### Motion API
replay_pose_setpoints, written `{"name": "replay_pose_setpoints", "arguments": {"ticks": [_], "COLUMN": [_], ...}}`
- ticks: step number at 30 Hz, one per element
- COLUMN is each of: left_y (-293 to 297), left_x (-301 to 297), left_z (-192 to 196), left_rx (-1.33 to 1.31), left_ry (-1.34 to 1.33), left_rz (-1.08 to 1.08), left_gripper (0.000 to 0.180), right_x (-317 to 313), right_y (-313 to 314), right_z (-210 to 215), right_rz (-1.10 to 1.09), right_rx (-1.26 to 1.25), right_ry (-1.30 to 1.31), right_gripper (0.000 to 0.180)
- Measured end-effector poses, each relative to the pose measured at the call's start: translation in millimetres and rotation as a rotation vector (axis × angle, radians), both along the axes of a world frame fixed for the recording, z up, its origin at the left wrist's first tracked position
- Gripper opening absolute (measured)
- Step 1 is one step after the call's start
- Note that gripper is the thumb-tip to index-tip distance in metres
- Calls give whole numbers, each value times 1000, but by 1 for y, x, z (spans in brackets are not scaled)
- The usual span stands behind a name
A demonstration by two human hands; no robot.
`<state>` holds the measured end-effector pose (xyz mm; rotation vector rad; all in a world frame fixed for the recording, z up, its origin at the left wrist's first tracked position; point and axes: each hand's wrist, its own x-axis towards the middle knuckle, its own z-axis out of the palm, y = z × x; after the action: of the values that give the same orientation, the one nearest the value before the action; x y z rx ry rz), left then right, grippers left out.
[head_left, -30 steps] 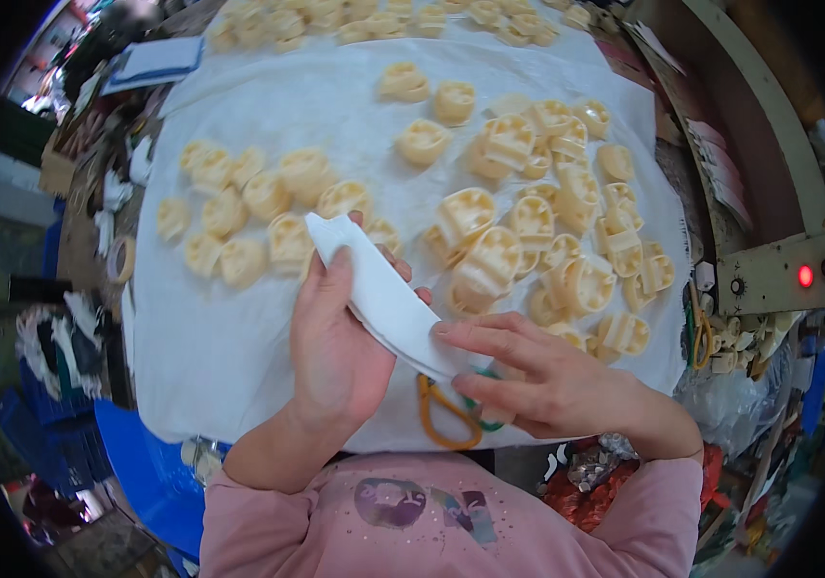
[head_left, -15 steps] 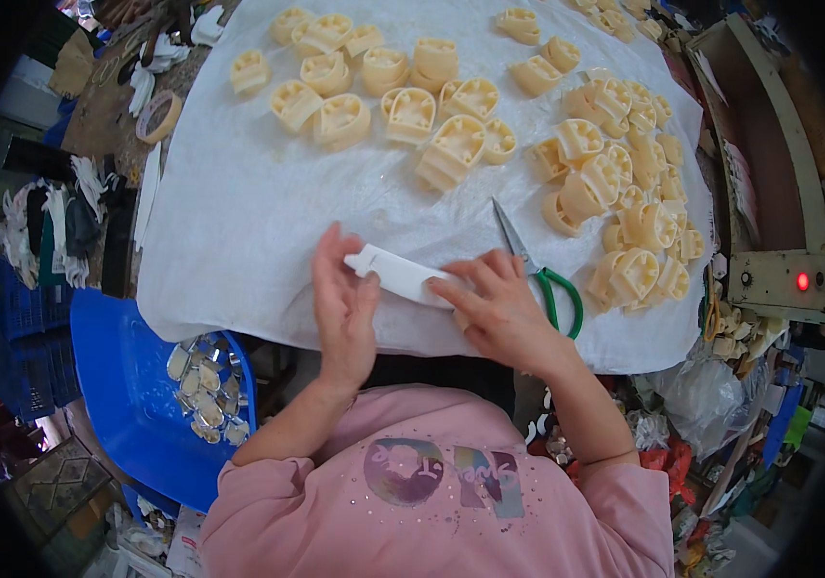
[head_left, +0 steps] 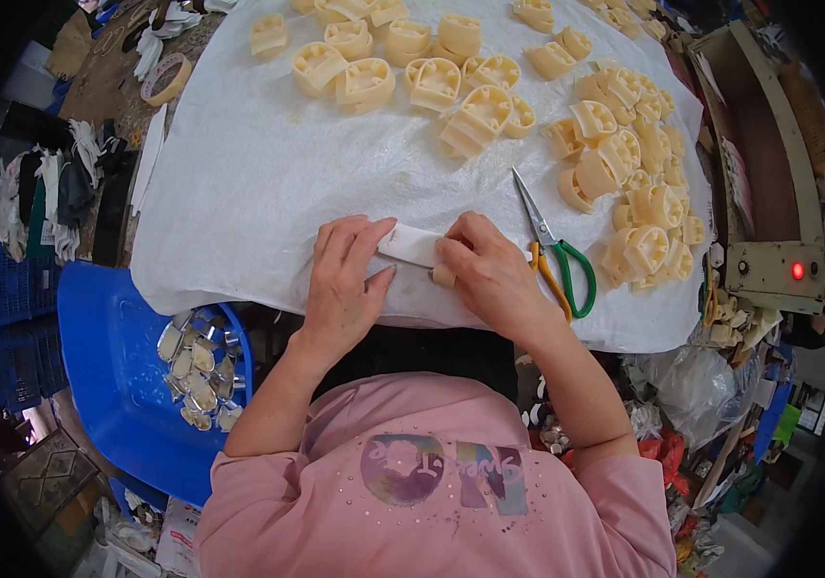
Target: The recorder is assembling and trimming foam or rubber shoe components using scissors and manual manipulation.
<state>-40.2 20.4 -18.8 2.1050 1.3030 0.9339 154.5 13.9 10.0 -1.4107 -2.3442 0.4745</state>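
A flat white strip (head_left: 410, 245) lies slantwise between my hands, low over the cloth near its front edge. My left hand (head_left: 345, 275) has its fingertips on the strip's left end, thumb held a little apart below. Curled fingers of my right hand (head_left: 491, 275) grip the right part of the strip and hide it. Under that hand's fingertips shows a small beige piece (head_left: 443, 276), too covered to name. Right beside my right hand lies a pair of scissors (head_left: 549, 241) with green and yellow handles, blades pointing away.
White cloth (head_left: 239, 193) covers the table. Cream plastic moulded pieces (head_left: 470, 120) lie at the back, and more are heaped on the right (head_left: 643, 222). A blue tub (head_left: 109, 356) with metallic pieces stands at lower left. A control box with a red light (head_left: 778, 275) is at right.
My left hand has turned over, from palm up under the strip's end to fingers on top. My right fingers have curled in around the strip. The whole view has shifted slightly.
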Motion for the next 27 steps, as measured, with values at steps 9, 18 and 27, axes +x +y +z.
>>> {"name": "replay_pose_setpoints", "arguments": {"ticks": [9, 18, 27], "left_y": [-6, -16, -9], "left_x": [-1, 22, 25], "left_z": [-4, -6, -10], "left_rx": [-6, 287, 350], "left_ry": [-217, 148, 222], "left_rz": [55, 46, -1], "left_gripper": [52, 25, 23], "right_x": [-11, 4, 67], "right_y": [-5, 7, -10], "right_z": [-7, -23, -10], "right_rz": [110, -19, -836], "right_rx": [224, 23, 107], "right_ry": [-210, 201, 1416], "right_gripper": [7, 10, 10]}}
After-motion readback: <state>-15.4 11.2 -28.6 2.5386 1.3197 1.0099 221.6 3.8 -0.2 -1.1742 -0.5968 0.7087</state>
